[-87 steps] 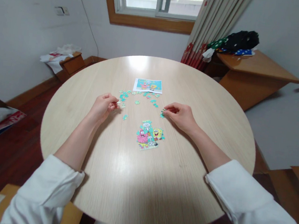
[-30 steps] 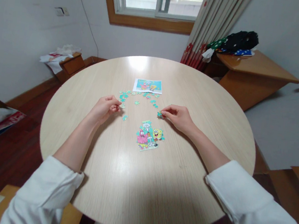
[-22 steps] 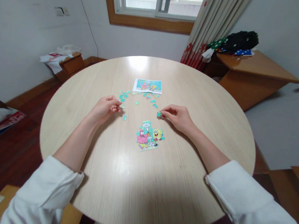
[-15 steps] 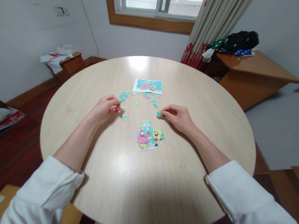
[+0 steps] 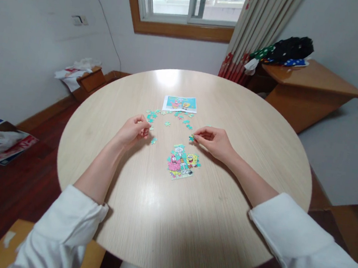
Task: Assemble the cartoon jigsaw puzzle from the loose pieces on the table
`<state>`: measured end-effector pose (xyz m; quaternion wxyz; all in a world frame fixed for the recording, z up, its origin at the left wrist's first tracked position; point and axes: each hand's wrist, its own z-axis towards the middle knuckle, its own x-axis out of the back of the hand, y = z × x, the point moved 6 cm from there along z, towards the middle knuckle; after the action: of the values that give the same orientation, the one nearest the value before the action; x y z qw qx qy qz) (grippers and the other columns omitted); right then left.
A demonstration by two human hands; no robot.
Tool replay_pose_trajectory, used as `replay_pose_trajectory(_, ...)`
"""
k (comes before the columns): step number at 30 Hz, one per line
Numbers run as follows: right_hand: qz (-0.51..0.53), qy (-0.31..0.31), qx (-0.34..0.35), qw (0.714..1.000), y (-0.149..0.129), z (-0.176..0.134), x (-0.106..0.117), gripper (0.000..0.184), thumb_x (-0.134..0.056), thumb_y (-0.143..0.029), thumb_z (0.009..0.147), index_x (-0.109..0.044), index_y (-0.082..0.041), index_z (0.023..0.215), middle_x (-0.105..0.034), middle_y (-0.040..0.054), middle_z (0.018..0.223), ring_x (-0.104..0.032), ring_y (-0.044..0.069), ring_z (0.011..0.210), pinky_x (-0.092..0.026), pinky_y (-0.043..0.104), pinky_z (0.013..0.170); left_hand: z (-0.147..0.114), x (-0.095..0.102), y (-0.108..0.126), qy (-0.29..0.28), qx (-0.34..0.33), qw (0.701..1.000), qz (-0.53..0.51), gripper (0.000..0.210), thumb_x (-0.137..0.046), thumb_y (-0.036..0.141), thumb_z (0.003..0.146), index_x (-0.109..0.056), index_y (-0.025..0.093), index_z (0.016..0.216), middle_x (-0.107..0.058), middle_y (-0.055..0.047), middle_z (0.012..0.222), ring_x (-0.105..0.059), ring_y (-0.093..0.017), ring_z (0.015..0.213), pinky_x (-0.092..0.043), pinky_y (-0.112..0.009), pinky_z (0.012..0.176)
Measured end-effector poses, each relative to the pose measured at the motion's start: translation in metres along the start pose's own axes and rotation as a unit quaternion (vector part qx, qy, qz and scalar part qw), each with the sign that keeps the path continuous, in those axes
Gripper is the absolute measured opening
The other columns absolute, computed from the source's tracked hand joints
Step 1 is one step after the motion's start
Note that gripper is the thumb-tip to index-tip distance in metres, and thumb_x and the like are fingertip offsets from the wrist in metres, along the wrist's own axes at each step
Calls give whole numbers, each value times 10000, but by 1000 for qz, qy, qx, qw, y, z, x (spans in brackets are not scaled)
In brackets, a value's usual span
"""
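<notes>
Round pale worktop (image 5: 226,227) fills most of view; window (image 5: 192,1) past its far edge, curtain (image 5: 255,30) to R of that. Wooden side unit (image 5: 316,77) back R, w/ dark spotted cloth (image 5: 290,50) heaped on top. White sleeves (image 5: 67,220) pushed back on both forearms. Hands well apart, over mid worktop. L hand (image 5: 136,131): fingers curled in, thumb by index; can't tell if it's got anything. R hand (image 5: 215,142): thumb & fingertips pinched on teal pc (image 5: 191,138). Part-built jigsaw (image 5: 182,164) lies flat on worktop, nearer the person than the hands & approx btwn them; shows 3 cartoon figs (pink, pale tall, yellow). Pic sheet (image 5: 181,104) flat farther back, also w/ pink & yellow figs. Loose pcs (image 5: 151,116) in rough arc on sheet's near side, some just beside L hand. Lone pc (image 5: 167,124) btwn hands, nr arc. Can't tell if teal pc touches worktop.
</notes>
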<state>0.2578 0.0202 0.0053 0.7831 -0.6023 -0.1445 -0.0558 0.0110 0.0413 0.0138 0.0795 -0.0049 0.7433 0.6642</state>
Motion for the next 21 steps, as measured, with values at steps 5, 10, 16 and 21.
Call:
replay_pose_trajectory(5,5,11,7,1000,-1,-5,-2,259,-711,-375,689,-733,-157,827,-737,85,834,-673,181,732,-565,370,734,-3,-6,-1,-23,-8,1000,3,250,-610,80,672,-423,179,540,-428,55,422,-383,-61,396,-322,-189,427)
replay_pose_trajectory(10,1,72,2,997,2,-8,-1,260,-664,-332,703,-753,-138,853,-724,76,791,-651,168,703,-550,352,703,-6,-11,-4,-30,-5,1000,-4,289,-616,87,703,-399,177,534,-408,67,404,-374,-49,376,-308,-173,410)
replay_pose_trajectory(16,52,123,-32,990,9,-13,-11,378,-624,-343,700,-730,-118,984,-644,17,651,-591,137,596,-516,319,624,-4,-7,-8,-24,-2,999,-34,300,-651,125,732,-427,167,537,-396,66,418,-385,-49,389,-327,-173,398)
replay_pose_trajectory(21,76,156,-67,983,11,-15,-18,271,-581,-299,655,-719,-132,818,-588,-17,563,-542,120,539,-464,280,575,-3,-1,-7,-7,-1,999,-47,244,-687,151,727,-483,151,593,-461,51,469,-428,-47,420,-393,-174,442)
